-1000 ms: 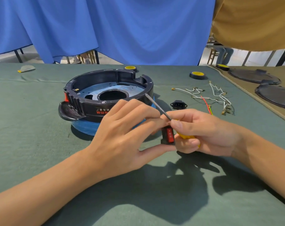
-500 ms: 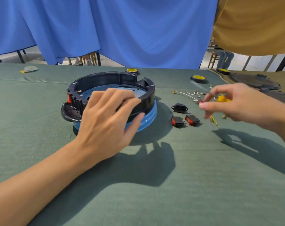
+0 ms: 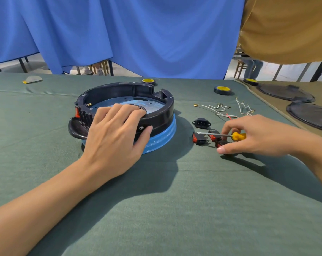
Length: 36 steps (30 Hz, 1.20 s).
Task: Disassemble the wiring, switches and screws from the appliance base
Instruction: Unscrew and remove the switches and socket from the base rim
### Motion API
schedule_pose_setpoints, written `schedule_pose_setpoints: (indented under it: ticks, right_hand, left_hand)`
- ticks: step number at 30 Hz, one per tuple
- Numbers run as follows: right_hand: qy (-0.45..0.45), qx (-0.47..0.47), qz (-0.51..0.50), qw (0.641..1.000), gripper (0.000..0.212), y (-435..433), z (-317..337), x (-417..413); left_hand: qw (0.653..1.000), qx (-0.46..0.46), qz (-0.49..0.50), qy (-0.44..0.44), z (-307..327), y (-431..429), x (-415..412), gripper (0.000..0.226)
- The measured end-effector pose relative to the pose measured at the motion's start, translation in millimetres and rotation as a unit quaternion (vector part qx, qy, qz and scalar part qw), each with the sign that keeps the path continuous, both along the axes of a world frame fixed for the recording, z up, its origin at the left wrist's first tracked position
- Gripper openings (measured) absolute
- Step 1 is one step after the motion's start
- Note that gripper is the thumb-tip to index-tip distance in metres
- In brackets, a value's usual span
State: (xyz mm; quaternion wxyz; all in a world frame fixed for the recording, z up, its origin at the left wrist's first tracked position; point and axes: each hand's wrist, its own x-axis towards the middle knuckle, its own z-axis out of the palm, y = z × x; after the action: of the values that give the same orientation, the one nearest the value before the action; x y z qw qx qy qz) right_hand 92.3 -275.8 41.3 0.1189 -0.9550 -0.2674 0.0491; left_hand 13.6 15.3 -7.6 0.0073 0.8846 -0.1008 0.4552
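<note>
Switches, socket, wires beside base; screwdriver across switches.

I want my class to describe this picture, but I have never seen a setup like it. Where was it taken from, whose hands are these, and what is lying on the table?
There is no machine here. A person wears a camera on the head, so you look down on their own two hands. The left hand grips the rim of a round black appliance base, which stands on a green-covered table. The right hand holds a small screwdriver with a yellow handle. Next to that hand lie red rocker switches, a black power socket and loose wires, apparently already taken out. A roll of tape lies further back.
</note>
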Motion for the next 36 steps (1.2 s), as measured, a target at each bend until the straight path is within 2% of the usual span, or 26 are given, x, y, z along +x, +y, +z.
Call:
schedule_pose_setpoints:
  ticks: [4,8,22,24,26,28,29,31,32,33,34,35,36]
  right_hand:
    - [0.005,-0.031,-0.004,1.0,0.059,1.5,-2.6,1.9]
    - [-0.004,-0.023,-0.012,1.0,0.065,2.1,-5.4,3.5]
    - [0.024,-0.03,-0.028,0.999,0.064,-1.4,0.4,1.8]
    - [0.021,-0.015,-0.037,0.999,0.062,-3.8,5.7,0.9]
    - [0.011,0.03,-0.046,0.998,0.056,-6.4,12.4,0.3]
    - [0.003,0.098,-0.04,0.994,0.048,-4.6,17.1,-0.8]
    - [0.002,0.129,-0.031,0.991,0.046,-1.1,18.6,-2.3]
    - [0.005,0.171,-0.015,0.985,0.045,9.7,20.6,-6.7]
    - [0.008,0.181,-0.008,0.983,0.045,15.9,21.4,-9.1]
    - [0.008,0.186,-0.002,0.983,0.045,22.1,22.3,-11.4]
    - [0.004,0.187,0.004,0.982,0.046,28.1,23.4,-13.6]
    - [0.001,0.19,0.009,0.982,0.046,33.7,24.8,-15.4]
    - [-0.001,0.196,0.014,0.98,0.047,38.5,26.3,-16.8]
  left_hand:
    - [1.0,0.001,0.004,0.006,-0.1,-0.8,-0.2,0.03]
    - [1.0,0.004,0.006,0.006,0.4,-0.5,0.1,0.029]
    - [1.0,0.003,-0.012,0.0,1.1,1.1,-0.3,0.027]
    - [0.999,-0.019,-0.01,-0.026,6.3,4.2,0.7,0.027]
    - [0.993,-0.104,0.028,-0.05,14.6,13.2,4.1,0.029]
    - [0.965,-0.237,0.1,-0.051,24.6,29.1,9.5,0.035]
    - [0.943,-0.3,0.143,-0.025,27.6,39.3,13.1,0.04]
    - [0.887,-0.411,0.196,0.075,28.0,59.9,19.3,0.056]
    - [0.85,-0.481,0.178,0.124,27.7,67.2,20.5,0.062]
    - [0.804,-0.558,0.129,0.158,28.8,70.6,19.9,0.06]
    - [0.76,-0.621,0.072,0.177,29.2,73.1,19.5,0.048]
    - [0.735,-0.652,0.032,0.183,28.2,76.2,20.2,0.03]
    - [0.728,-0.66,0.014,0.186,28.2,79.1,21.0,0.014]
